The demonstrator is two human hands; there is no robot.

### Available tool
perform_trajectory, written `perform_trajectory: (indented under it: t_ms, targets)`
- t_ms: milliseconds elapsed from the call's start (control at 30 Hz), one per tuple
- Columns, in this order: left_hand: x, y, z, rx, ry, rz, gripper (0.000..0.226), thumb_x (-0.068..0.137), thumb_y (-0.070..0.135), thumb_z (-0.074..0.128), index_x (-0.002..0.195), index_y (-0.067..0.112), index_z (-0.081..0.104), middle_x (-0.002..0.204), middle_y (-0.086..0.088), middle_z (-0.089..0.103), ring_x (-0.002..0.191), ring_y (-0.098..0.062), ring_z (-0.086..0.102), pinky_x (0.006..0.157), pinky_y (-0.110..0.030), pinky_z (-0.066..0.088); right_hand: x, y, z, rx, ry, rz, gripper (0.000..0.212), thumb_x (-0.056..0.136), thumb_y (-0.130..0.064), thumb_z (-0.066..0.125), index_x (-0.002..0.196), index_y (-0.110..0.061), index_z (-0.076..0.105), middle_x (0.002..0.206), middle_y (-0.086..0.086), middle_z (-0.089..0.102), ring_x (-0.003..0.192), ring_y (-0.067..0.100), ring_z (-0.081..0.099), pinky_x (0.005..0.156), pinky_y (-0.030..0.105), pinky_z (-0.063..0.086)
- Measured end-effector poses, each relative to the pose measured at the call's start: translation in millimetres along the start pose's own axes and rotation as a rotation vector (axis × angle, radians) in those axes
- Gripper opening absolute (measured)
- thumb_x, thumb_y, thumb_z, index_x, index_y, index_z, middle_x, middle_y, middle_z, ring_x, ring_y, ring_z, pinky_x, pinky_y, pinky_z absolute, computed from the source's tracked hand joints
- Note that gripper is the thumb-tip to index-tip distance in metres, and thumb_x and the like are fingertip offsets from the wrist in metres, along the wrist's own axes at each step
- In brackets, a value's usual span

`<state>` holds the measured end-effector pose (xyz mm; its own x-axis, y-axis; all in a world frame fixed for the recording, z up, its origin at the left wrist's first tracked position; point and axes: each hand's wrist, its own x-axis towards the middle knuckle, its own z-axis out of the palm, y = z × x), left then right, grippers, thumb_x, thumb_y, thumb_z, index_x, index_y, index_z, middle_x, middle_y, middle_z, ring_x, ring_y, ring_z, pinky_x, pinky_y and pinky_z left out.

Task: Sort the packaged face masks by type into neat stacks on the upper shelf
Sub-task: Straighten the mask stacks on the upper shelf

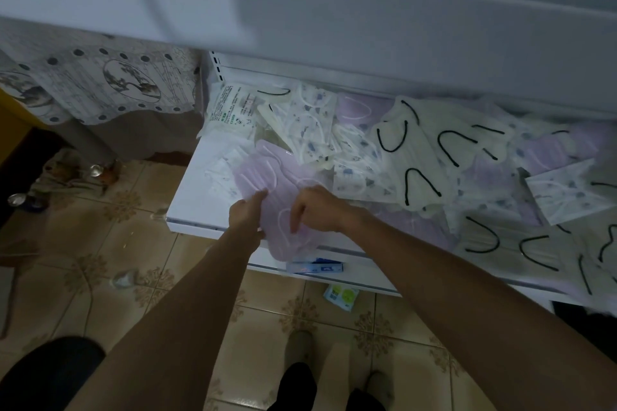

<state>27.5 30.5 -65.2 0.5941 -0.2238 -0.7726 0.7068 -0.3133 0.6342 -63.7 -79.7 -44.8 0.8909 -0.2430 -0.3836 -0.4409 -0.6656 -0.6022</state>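
Head view: the purple masks [268, 173] are being held at their edge by the left hand [246, 212] and touched from above by the right hand [319, 210], whose grip cannot be told. Under both hands the pile is hanging over the shelf [187, 207] edge, so slippery packs could be dropped. Masks far right of the right hand are being cut off, blurred.
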Motion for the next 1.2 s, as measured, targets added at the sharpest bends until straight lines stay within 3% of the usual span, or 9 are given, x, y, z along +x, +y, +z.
perform_trajectory:
  t_ms: [100, 200, 300, 567, 700, 867, 967, 1100, 1200]
  targets:
    - [-0.9, -3.3, -3.4, 0.043, 0.047, 0.063, 0.025, 0.088, 0.001, 0.053, 0.113, 0.001, 0.055, 0.105, -0.016, 0.052, 0.094, -0.033, 0.048, 0.076, -0.038, 0.044, 4.9, 1.1, -0.4, 0.093, 0.242, 0.097, 0.030, 0.084, 0.009, 0.046, 0.101, 0.001, 0.069, 0.111, 0.016, 0.062, 0.103, 0.025, 0.056, 0.087, 0.026, 0.042]
    - [-2.6, -4.7, -9.2, 0.011, 0.060, 0.070, 0.030, 0.090, 0.002, 0.049, 0.120, -0.001, 0.053, 0.104, -0.013, 0.051, 0.094, -0.032, 0.048, 0.074, -0.037, 0.044, 6.5, 8.1, 2.6, 0.040, 0.118, 0.194, 0.039, 0.086, 0.001, 0.046, 0.124, -0.001, 0.049, 0.127, 0.016, 0.050, 0.118, 0.031, 0.048, 0.097, 0.039, 0.042]
    - [-1.3, -5.4, -14.5, 0.045, 0.065, 0.086, 0.035, 0.091, 0.008, 0.054, 0.125, -0.001, 0.049, 0.104, -0.013, 0.050, 0.090, -0.031, 0.049, 0.067, -0.035, 0.043, 2.4, 6.7, 10.7, 0.185, 0.058, 0.215, 0.036, 0.083, 0.002, 0.044, 0.117, -0.004, 0.054, 0.119, 0.017, 0.058, 0.112, 0.032, 0.055, 0.096, 0.043, 0.047]
    - [-7.3, -11.2, -6.7, -0.038, -0.050, -0.021, 0.040, 0.085, 0.008, 0.063, 0.122, -0.002, 0.051, 0.093, -0.013, 0.054, 0.083, -0.028, 0.054, 0.074, -0.039, 0.047, -8.2, 9.3, 2.5, 0.329, -0.013, 0.217, 0.044, 0.089, 0.002, 0.042, 0.129, -0.009, 0.056, 0.133, 0.007, 0.054, 0.123, 0.022, 0.050, 0.101, 0.029, 0.041]
    - [-10.3, -19.6, -3.5, 0.039, -0.031, 0.031, 0.033, 0.082, 0.005, 0.064, 0.114, 0.003, 0.054, 0.087, -0.011, 0.055, 0.082, -0.028, 0.055, 0.067, -0.037, 0.048, -24.4, 12.8, 3.7, 0.339, 0.078, 0.203, 0.035, 0.090, -0.001, 0.046, 0.117, -0.011, 0.066, 0.127, 0.004, 0.060, 0.117, 0.018, 0.054, 0.088, 0.019, 0.039]
    - [-30.4, -32.9, 5.4, 0.044, -0.063, 0.029, 0.010, 0.085, -0.002, 0.058, 0.086, 0.006, 0.053, 0.081, -0.008, 0.053, 0.071, -0.018, 0.051, 0.065, -0.032, 0.044, -68.9, 37.2, -6.9, -0.182, 0.391, 0.141, 0.021, 0.089, -0.008, 0.045, 0.094, -0.001, 0.064, 0.103, 0.013, 0.061, 0.094, 0.028, 0.060, 0.071, 0.025, 0.038]
    - [-45.7, -51.9, 14.5, 0.029, -0.068, 0.034, 0.018, 0.087, -0.001, 0.053, 0.076, 0.012, 0.050, 0.077, -0.007, 0.050, 0.067, -0.017, 0.047, 0.061, -0.029, 0.041, -110.6, 75.9, -10.3, -0.398, 0.317, 0.220, 0.026, 0.088, -0.027, 0.050, 0.104, -0.007, 0.057, 0.110, 0.011, 0.060, 0.104, 0.027, 0.057, 0.077, 0.029, 0.042]
    - [-70.0, -83.6, 26.0, 0.048, -0.122, 0.055, 0.009, 0.090, 0.004, 0.050, 0.099, 0.004, 0.052, 0.080, -0.009, 0.050, 0.068, -0.023, 0.048, 0.057, -0.029, 0.038, -150.3, 124.5, -0.6, -0.440, 0.084, 0.363, 0.078, 0.072, -0.055, 0.070, 0.130, -0.012, 0.038, 0.136, 0.010, 0.036, 0.125, 0.029, 0.036, 0.098, 0.039, 0.039]
    - [-87.1, -102.4, 31.2, 0.048, -0.196, 0.075, 0.051, 0.067, 0.017, 0.063, 0.115, 0.002, 0.052, 0.099, -0.015, 0.055, 0.088, -0.032, 0.054, 0.065, -0.034, 0.045, -160.6, 141.1, 11.6, -0.469, 0.119, 0.320, 0.061, 0.085, -0.027, 0.064, 0.134, -0.009, 0.033, 0.139, 0.011, 0.034, 0.123, 0.028, 0.039, 0.096, 0.033, 0.038]
